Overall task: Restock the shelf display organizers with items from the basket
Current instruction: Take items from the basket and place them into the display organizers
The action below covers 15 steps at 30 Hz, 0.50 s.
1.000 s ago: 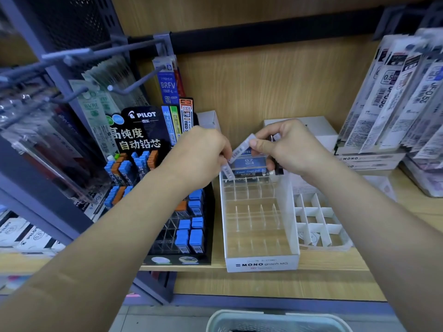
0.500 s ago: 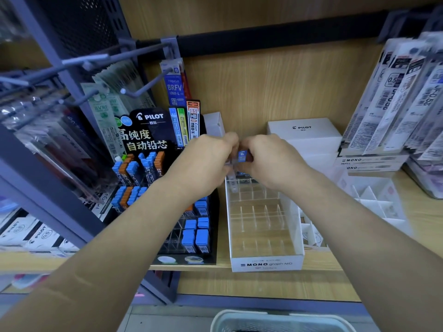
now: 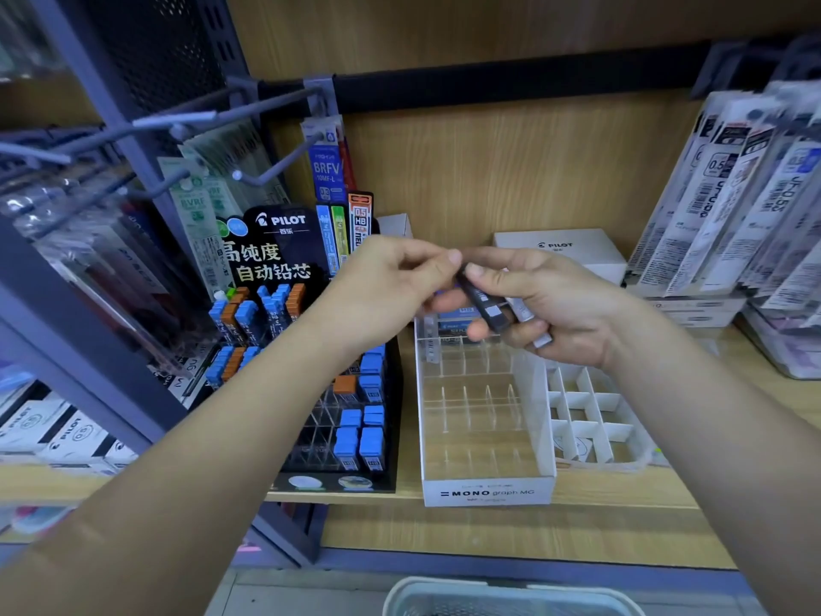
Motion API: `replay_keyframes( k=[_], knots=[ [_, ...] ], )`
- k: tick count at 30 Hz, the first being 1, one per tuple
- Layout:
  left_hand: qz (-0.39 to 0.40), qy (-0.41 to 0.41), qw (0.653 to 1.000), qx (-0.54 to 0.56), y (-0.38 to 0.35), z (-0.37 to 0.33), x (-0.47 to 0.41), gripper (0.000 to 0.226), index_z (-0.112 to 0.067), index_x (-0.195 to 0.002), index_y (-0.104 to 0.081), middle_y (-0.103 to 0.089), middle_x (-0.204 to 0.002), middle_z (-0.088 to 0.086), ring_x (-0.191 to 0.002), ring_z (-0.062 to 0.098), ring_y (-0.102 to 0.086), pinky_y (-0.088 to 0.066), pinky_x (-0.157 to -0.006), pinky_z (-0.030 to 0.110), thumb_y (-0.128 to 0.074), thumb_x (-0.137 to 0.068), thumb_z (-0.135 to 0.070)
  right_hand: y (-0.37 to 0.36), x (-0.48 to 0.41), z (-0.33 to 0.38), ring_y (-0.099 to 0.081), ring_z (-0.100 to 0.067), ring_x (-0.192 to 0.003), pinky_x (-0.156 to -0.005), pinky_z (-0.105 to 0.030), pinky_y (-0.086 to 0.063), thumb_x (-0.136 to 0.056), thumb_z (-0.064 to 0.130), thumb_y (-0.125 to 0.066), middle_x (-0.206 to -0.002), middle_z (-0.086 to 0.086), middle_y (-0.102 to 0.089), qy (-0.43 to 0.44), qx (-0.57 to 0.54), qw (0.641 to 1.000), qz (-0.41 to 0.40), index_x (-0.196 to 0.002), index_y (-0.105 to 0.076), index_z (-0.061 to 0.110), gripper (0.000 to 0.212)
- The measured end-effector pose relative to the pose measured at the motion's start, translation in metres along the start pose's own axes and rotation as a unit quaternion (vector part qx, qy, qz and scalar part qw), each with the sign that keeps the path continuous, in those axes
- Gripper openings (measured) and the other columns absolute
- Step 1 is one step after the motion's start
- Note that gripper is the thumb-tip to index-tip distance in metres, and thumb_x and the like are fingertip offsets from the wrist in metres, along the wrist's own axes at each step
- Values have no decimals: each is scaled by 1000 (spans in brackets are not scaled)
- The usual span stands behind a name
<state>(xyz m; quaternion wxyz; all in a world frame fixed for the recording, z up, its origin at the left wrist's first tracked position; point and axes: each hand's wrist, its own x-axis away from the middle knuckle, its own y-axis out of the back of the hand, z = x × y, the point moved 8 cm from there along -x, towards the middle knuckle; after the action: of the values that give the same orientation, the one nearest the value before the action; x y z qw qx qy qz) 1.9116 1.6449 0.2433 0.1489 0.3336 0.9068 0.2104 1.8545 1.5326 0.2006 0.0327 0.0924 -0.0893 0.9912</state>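
Observation:
My right hand (image 3: 540, 300) holds a few slim lead cases (image 3: 486, 306), one dark and others pale, above the back row of the white MONO graph organizer (image 3: 488, 489). My left hand (image 3: 391, 284) pinches the top end of the dark case with thumb and forefinger. The organizer's clear dividers show mostly bare slots; a few blue-labelled cases (image 3: 457, 315) stand at its back. The basket (image 3: 511, 595) shows only its pale rim at the bottom edge.
A black PILOT lead display (image 3: 284, 260) with blue and orange cases stands to the left. A white divided tray (image 3: 586, 415) sits to the right, a white PILOT box (image 3: 559, 249) behind. Hanging refill packs (image 3: 746, 202) fill the right; metal hooks (image 3: 177, 122) jut out at upper left.
Both hands lifted from the organizer's back row, where they were pressed together. The right hand has turned palm up with the cases, and the left now pinches the dark one.

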Motion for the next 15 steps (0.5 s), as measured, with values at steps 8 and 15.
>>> replay_keyframes(
  k=[8,15],
  knots=[
    [-33,34,977,209,5,10,-2,16,-9,-95,-70,-72,-74,6,-70,16,-66,-53,-67,24,-72,-79,-6,-7,4,3,-65,-17,-54,-32,-15,-20,-93,36,-53,-98,-17,-74,8,48,999,18,-117,-63,18,32],
    [-66,11,998,2,3,6,-1,8,-20,-86,-74,-73,-73,1,-71,13,-69,-58,-74,26,-74,-81,-14,30,1,10,-52,-8,-48,-31,-14,-20,-87,15,-67,-70,-7,-69,59,65,989,-116,-82,-66,9,8]
  ],
)
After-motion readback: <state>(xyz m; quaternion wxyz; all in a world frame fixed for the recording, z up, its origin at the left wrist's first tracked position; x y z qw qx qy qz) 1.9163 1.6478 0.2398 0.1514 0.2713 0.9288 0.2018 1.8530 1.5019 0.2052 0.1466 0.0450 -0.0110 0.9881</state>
